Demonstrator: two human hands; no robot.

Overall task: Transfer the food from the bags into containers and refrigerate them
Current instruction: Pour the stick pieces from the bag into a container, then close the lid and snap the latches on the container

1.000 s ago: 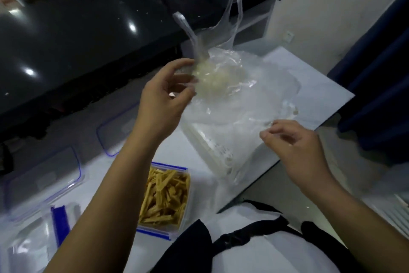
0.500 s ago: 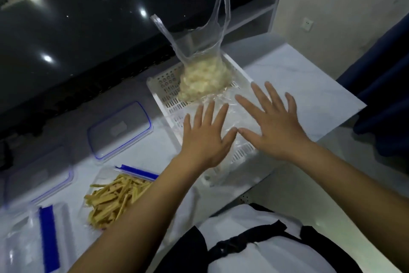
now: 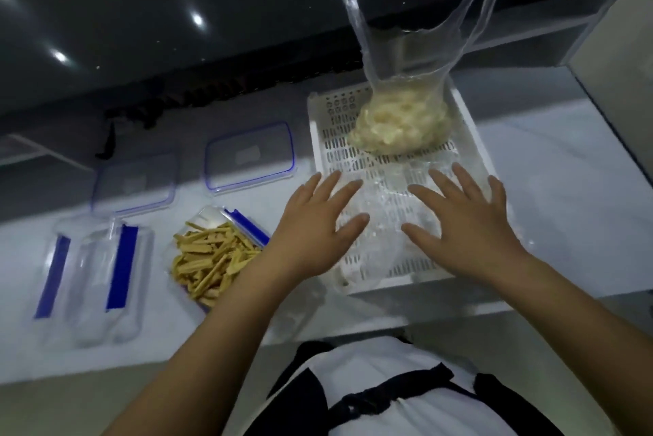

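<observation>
A clear plastic bag (image 3: 399, 117) of pale food pieces stands in the far part of a white slotted basket (image 3: 319, 149), its handles sticking up. An empty crumpled clear bag (image 3: 387, 213) lies flat in the near part of the basket. My left hand (image 3: 314, 220) and my right hand (image 3: 466, 220) are spread flat over it, fingers straight, holding nothing. A clear container (image 3: 215, 252) with blue clips holds yellow food sticks, left of my left hand.
An empty clear container (image 3: 95, 273) with blue clips sits at the left. Two blue-rimmed lids (image 3: 251, 156) (image 3: 134, 181) lie behind the containers. A dark glossy counter (image 3: 176, 29) rises at the back. The white table's front edge runs below my forearms.
A second ago I held the empty bag up in both hands. It now lies flat in the basket under my straightened hands. The camera tilted down and shifted right.
</observation>
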